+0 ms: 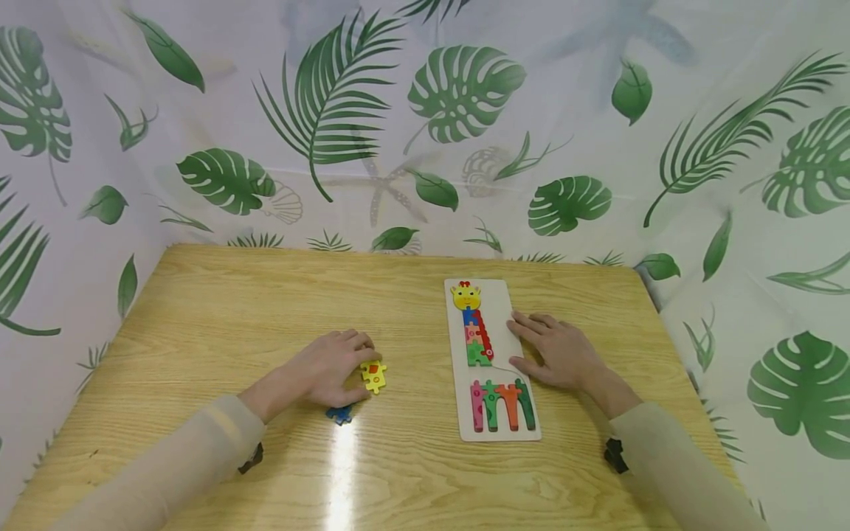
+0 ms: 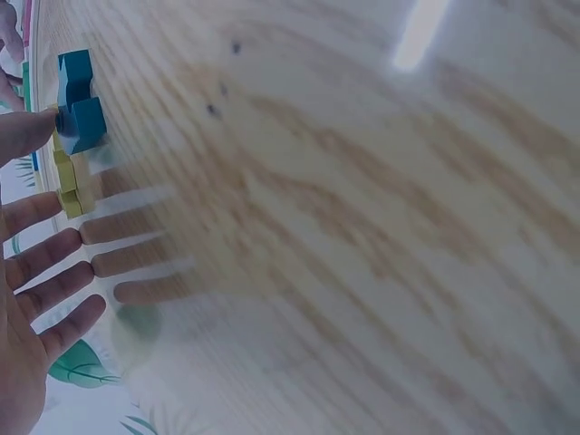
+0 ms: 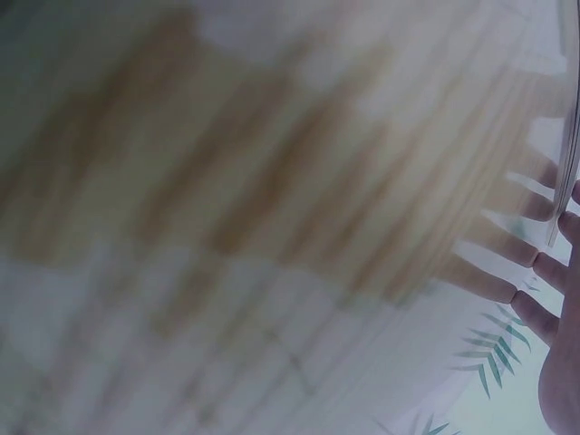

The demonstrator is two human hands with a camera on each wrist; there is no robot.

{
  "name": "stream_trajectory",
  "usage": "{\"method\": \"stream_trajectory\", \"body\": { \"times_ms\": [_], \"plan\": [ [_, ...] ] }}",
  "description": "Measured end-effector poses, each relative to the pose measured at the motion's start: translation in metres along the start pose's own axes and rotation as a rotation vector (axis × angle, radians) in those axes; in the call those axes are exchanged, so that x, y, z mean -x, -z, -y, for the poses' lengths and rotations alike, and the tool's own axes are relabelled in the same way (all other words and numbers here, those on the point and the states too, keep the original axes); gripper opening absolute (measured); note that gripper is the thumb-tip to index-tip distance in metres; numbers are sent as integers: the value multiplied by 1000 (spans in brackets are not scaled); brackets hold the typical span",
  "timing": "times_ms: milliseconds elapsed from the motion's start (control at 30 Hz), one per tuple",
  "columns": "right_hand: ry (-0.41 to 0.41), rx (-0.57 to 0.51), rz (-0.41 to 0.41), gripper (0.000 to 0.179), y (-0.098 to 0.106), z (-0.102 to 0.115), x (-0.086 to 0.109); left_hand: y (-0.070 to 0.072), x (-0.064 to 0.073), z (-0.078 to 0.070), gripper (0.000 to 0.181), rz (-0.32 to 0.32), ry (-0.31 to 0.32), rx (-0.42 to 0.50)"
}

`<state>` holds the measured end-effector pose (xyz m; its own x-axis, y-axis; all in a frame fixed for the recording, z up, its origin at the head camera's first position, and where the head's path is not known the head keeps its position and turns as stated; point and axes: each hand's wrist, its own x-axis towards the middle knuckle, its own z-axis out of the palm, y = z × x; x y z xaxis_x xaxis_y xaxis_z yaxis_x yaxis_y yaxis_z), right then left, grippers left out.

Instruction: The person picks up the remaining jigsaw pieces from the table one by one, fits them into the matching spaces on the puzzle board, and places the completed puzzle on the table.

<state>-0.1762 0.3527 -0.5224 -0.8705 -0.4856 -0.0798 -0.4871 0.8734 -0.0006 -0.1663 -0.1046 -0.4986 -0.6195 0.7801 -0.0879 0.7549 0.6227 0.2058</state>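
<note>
My left hand [image 1: 335,369] lies low over the left-centre of the table, fingers spread and fairly straight. Its index fingertip is right at a yellow puzzle piece [image 1: 374,377] with red and orange marks. A blue puzzle piece [image 1: 340,415] lies by the thumb, partly covered by it in the head view; in the left wrist view this blue piece [image 2: 82,113] overlaps the yellow one. My right hand [image 1: 561,350] rests with extended fingers at the right edge of a white giraffe puzzle board [image 1: 501,317]. The board holds the yellow head, neck pieces and several leg pieces.
The wooden table [image 1: 265,295] carries the board right of centre, with the two loose pieces left of it. A white cloth with green leaf prints [image 1: 372,110] stands behind the table and along both sides.
</note>
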Motion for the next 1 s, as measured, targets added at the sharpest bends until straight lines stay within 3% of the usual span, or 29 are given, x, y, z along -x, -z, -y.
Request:
{"method": "stream_trajectory", "body": {
  "times_ms": [300,533,1000],
  "plan": [
    [-5,7,5,79,-1,-1,0,-3,-3,-1,59,-2,-3,-20],
    [-4,6,-3,79,-2,-1,0,-7,-3,-1,58,-57,-8,-77],
    [-4,-3,-2,78,2,1,0,-12,0,-6,55,-122,51,-120]
  ]
}}
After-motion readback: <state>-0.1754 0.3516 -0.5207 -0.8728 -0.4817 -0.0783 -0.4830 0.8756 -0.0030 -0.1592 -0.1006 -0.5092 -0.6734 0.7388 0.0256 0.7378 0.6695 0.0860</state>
